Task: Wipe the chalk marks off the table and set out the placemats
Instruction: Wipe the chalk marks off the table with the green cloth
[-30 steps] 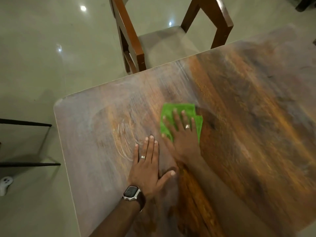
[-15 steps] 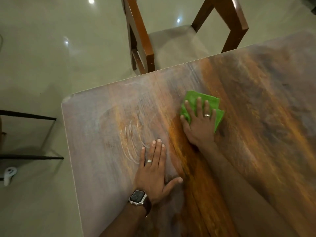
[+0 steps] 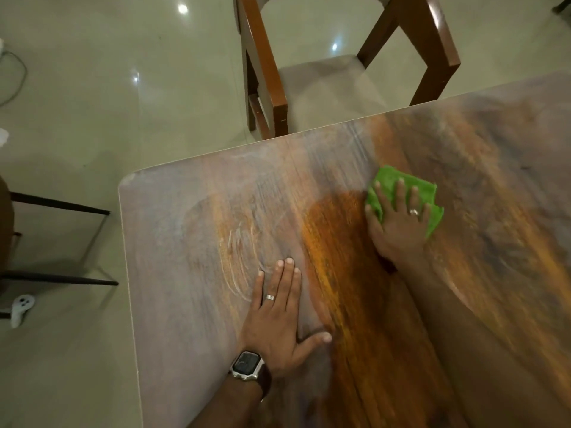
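Wooden table [image 3: 509, 168], chalk marks [image 3: 239, 257] near its left corner, green cloth [image 3: 386, 180] farther right.

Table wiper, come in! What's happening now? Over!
Right hand flat on green cloth. Left hand flat on table. Chalk marks not wiped. Nothing in the way.

One table [image 3: 191, 304], one green cloth [image 3: 389, 180], one chair [image 3: 324, 78], two hands, two rings, one watch [image 3: 247, 364].

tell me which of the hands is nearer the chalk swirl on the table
Left. The left hand lies flat with its fingertips right at the chalk swirl's edge; the right hand presses the green cloth well off to the swirl's right.
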